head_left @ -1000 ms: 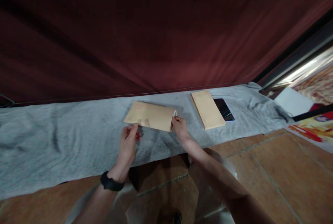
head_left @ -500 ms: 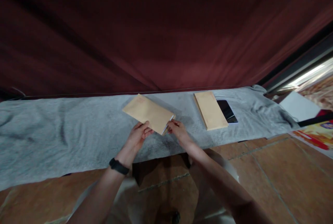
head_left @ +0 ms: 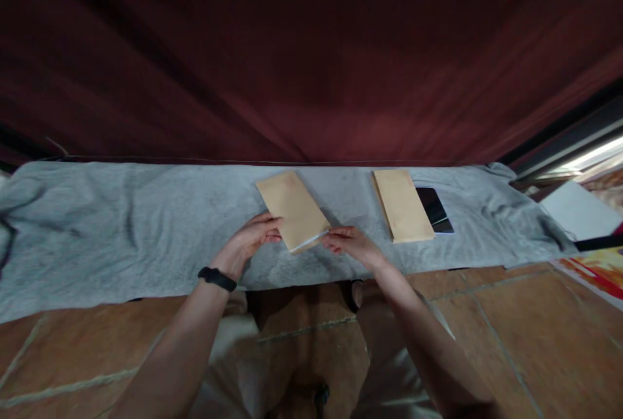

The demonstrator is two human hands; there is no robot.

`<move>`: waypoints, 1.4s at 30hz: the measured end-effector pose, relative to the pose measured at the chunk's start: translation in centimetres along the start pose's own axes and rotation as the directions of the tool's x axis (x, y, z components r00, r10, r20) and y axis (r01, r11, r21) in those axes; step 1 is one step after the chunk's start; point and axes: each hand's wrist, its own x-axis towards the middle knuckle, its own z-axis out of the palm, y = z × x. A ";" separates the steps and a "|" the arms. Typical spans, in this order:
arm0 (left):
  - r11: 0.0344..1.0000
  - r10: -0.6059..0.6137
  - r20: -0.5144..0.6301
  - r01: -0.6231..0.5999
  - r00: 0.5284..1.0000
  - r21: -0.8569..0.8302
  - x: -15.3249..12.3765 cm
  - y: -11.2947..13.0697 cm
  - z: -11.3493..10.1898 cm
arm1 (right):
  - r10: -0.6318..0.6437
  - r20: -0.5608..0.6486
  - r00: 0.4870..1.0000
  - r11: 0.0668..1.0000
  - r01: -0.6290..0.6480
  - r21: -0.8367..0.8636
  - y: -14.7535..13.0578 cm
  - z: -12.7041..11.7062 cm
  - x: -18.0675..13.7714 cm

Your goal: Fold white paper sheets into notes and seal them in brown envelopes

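Between my hands is a tan paper envelope (head_left: pixel 294 210), tilted, its near end showing a strip of white paper (head_left: pixel 309 240) at the opening. My left hand (head_left: pixel 254 233) grips the envelope's left edge, thumb on top and fingers partly underneath. At the near right corner, my right hand (head_left: pixel 351 241) pinches the envelope by its open end. Farther right lies a stack of similar tan envelopes (head_left: pixel 405 206), partly over or against a dark phone (head_left: pixel 435 210).
Grey cloth (head_left: pixel 160 224) covers the long, narrow surface under the envelopes. A dark red curtain (head_left: pixel 311 95) hangs behind it. At the right stand a white box-like object (head_left: pixel 581 210) and a colourful printed sheet (head_left: pixel 596 270). Brown tiles (head_left: pixel 506 328) make up the floor.
The envelope has turned so its open end faces more toward me. My right hand has shifted slightly right, still at its corner. The whole view has also shifted a little.
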 end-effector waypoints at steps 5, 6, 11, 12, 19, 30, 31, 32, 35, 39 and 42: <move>0.988 0.077 0.009 -0.077 0.997 0.132 0.6 -0.6 -0.1 | -0.271 -0.170 0.948 0.922 0.205 -0.328 0.7 -0.9 0.6; 0.981 0.103 -0.016 -0.099 0.995 0.168 0.8 -0.7 0.0 | -0.352 -0.184 0.918 0.873 0.251 -0.419 0.8 -0.7 0.7; 0.874 0.327 -0.172 -0.229 0.929 0.429 1.7 -1.4 0.3 | -0.523 -0.002 0.852 0.641 0.392 -0.660 1.7 0.6 1.3; 0.817 0.396 -0.184 -0.254 0.900 0.518 1.7 -1.5 0.3 | -0.526 0.046 0.849 0.594 0.405 -0.695 1.8 0.9 1.4; 0.219 0.703 0.228 -0.510 0.673 0.832 -1.0 -3.8 0.8 | -0.473 0.266 0.840 0.381 0.467 -0.798 1.1 1.5 1.0; 0.047 0.548 0.460 -0.575 0.699 0.817 -2.4 -4.9 1.1 | -0.450 0.295 0.843 0.343 0.468 -0.814 0.4 1.5 0.8; 0.039 0.538 0.465 -0.571 0.703 0.820 -2.4 -4.9 1.2 | -0.449 0.293 0.844 0.344 0.466 -0.815 0.4 1.5 0.8; 0.032 0.530 0.468 -0.568 0.707 0.822 -2.4 -4.8 1.2 | -0.448 0.292 0.845 0.345 0.465 -0.815 0.5 1.5 0.8; 0.028 0.523 0.464 -0.559 0.715 0.829 -2.6 -4.8 1.3 | -0.444 0.292 0.847 0.355 0.465 -0.811 0.7 1.4 0.9; 0.009 0.524 0.466 -0.551 0.713 0.834 -3.0 -4.9 1.5 | -0.457 0.279 0.844 0.369 0.466 -0.804 0.9 1.3 1.1; -0.011 0.519 0.491 -0.569 0.700 0.822 -3.2 -5.6 2.0 | -0.496 0.252 0.831 0.398 0.476 -0.784 1.0 1.8 1.3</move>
